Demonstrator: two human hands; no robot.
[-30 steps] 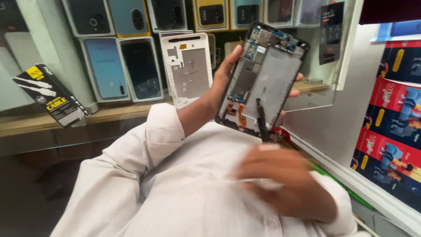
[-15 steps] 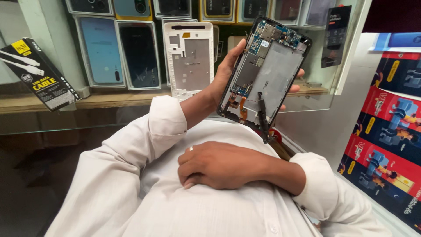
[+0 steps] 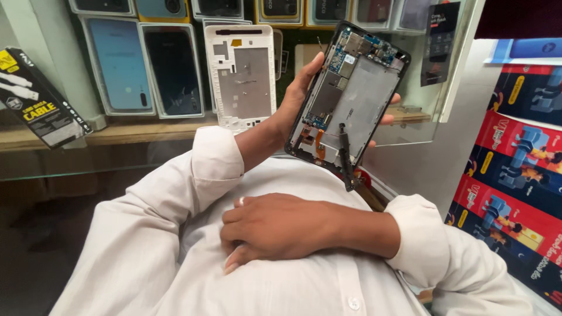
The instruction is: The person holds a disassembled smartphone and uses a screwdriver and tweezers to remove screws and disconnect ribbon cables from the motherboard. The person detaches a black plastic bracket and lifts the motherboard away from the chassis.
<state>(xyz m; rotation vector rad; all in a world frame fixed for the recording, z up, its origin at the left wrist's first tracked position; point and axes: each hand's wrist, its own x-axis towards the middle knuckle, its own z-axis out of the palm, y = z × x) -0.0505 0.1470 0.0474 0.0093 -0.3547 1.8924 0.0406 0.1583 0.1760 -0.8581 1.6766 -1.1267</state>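
Shirt (image 3: 281, 287): white, filling the lower middle of the frame under both forearms.
Right hand (image 3: 275, 231): lay flat on the shirt at lower centre, fingers loosely spread and pressed to the cloth, gripping nothing that I could see.
Left hand (image 3: 304, 96): raised at upper centre, fingers wrapped round the edges of the opened phone (image 3: 348, 99).
Opened phone: back cover off, circuit board and metal shield bare, a dark strip (image 3: 346, 158) dangling from its lower end.
Progress: casing stripped; board apparently in place, nothing refitted yet.
Shelf (image 3: 146, 131): behind, a white frame (image 3: 241, 76) and packaged back covers leaning.
Change: half a second before, the right hand sat likewise; the phone hardly shifted.
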